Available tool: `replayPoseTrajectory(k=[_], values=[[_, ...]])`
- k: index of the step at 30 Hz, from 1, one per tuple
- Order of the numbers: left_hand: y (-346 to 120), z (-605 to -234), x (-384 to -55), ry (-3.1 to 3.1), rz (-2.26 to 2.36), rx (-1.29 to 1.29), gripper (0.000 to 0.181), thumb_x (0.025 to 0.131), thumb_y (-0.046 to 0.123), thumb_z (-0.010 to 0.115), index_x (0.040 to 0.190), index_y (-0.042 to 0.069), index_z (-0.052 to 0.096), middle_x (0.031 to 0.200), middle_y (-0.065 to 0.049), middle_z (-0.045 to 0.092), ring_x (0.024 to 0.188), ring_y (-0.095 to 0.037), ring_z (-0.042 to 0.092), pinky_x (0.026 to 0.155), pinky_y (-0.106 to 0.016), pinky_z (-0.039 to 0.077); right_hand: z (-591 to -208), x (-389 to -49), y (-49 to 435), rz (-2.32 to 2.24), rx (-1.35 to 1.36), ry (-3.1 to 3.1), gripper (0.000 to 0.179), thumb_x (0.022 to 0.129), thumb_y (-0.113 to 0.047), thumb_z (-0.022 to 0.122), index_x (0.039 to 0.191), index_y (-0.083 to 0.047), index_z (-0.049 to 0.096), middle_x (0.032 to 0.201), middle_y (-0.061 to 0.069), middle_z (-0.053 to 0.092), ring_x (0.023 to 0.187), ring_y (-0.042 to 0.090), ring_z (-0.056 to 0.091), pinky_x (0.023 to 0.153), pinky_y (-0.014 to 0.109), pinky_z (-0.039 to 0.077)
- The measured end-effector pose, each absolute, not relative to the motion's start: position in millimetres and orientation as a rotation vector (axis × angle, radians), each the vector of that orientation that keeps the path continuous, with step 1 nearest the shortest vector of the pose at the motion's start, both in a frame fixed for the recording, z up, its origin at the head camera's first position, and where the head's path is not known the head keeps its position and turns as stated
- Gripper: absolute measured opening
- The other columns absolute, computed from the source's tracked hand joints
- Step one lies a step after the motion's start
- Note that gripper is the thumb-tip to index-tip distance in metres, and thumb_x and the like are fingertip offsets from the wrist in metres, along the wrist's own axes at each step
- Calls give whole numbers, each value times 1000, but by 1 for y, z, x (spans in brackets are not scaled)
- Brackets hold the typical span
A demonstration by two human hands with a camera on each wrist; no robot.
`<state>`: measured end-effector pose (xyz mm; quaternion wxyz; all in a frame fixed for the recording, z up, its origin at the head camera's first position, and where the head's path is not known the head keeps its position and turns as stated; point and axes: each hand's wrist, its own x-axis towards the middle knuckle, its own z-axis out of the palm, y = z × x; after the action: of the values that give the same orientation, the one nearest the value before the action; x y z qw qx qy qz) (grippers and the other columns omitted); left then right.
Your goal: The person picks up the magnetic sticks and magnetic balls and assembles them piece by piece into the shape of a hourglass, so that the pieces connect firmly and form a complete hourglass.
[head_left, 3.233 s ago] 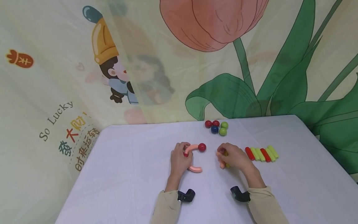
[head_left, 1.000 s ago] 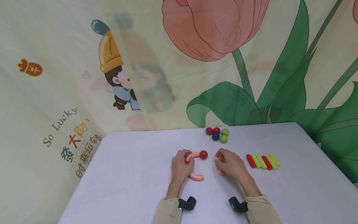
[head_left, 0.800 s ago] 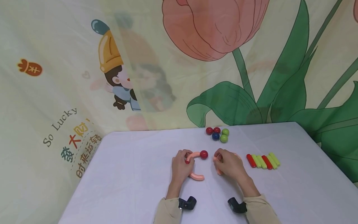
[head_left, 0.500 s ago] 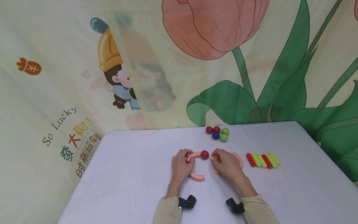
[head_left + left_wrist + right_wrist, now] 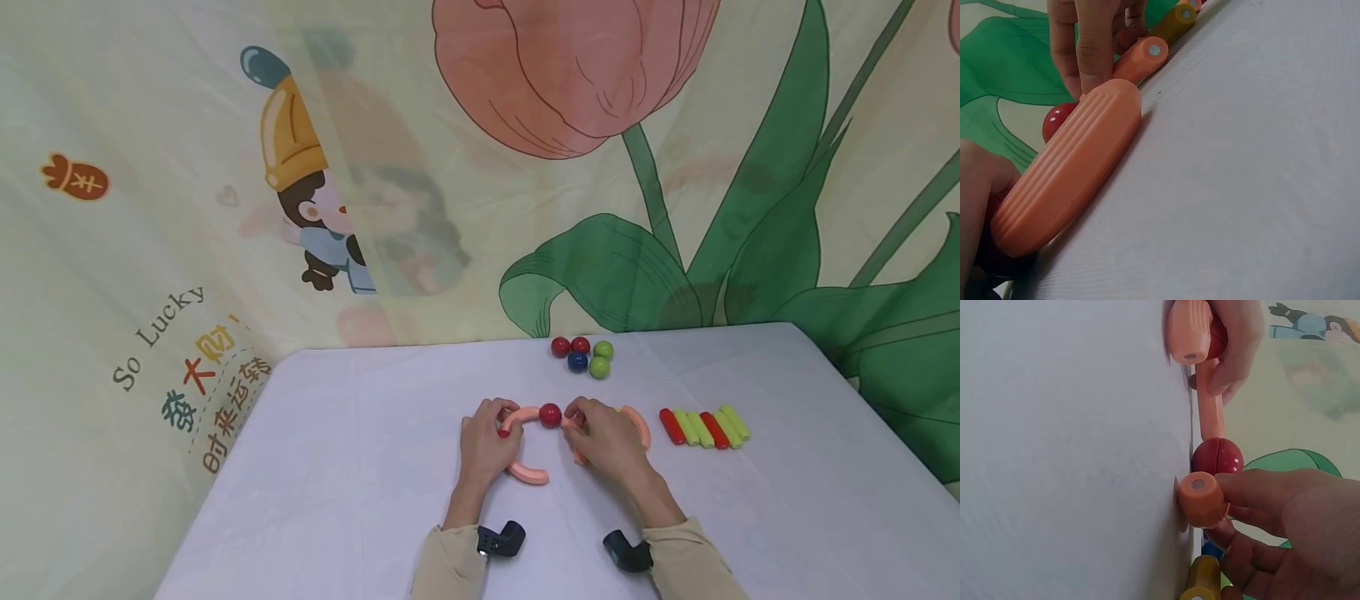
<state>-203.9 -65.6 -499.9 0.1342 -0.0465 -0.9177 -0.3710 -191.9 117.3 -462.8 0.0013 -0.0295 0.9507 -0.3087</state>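
My left hand [image 5: 487, 446] holds a curved salmon magnetic rod [image 5: 523, 413] by its left end, where a red piece [image 5: 503, 432] shows at the thumb. A second curved rod [image 5: 529, 475] extends from beneath that hand. At the far end of the upper rod sits a red ball [image 5: 551, 415]. Just right of the ball, my right hand [image 5: 609, 437] pinches another curved salmon rod [image 5: 1201, 501] between thumb and fingers. In the right wrist view this rod is close against the ball; whether they touch is unclear. A yellow rod [image 5: 1204, 575] lies partly under the right hand, with another curved rod [image 5: 638, 427] beyond.
Red, blue and green balls [image 5: 577, 362] cluster at the back of the white table [image 5: 360, 467]. To the right, several short red and yellow-green rods [image 5: 705, 428] lie in a row. A printed cloth [image 5: 420, 167] hangs behind the table.
My right hand has moved left with its curved rod, up to the red ball. The curved rod on its right side has come into view. My left hand has stayed nearly still.
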Motion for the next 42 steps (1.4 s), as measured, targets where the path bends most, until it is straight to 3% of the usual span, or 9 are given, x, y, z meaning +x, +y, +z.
replayPoseTrajectory(k=[10, 19, 42], values=[[-65, -500, -204, -2673, -1058, -135, 17, 82, 19, 66, 99, 19, 66, 80, 3, 57, 63, -7, 44, 66, -24, 26, -461, -192, 118, -975, -139, 2931, 21, 88, -24, 66, 105, -12, 62, 75, -1, 56, 59, 12, 48, 53, 26, 40], [-64, -499, -204, -2667, -1063, -97, 18, 83, 18, 64, 100, 18, 66, 83, 2, 58, 63, -8, 44, 66, -24, 27, -453, -192, 131, -990, -289, 2813, 21, 87, -14, 65, 107, -17, 60, 93, 0, 58, 74, 13, 51, 63, 24, 47], [-63, -499, -206, -2616, -1076, -23, 17, 84, 17, 64, 101, 15, 64, 81, 0, 56, 65, -11, 46, 66, -24, 31, -459, -192, 130, -968, -388, 2838, 22, 85, -12, 69, 105, -19, 63, 84, -5, 58, 73, 11, 51, 64, 23, 45]])
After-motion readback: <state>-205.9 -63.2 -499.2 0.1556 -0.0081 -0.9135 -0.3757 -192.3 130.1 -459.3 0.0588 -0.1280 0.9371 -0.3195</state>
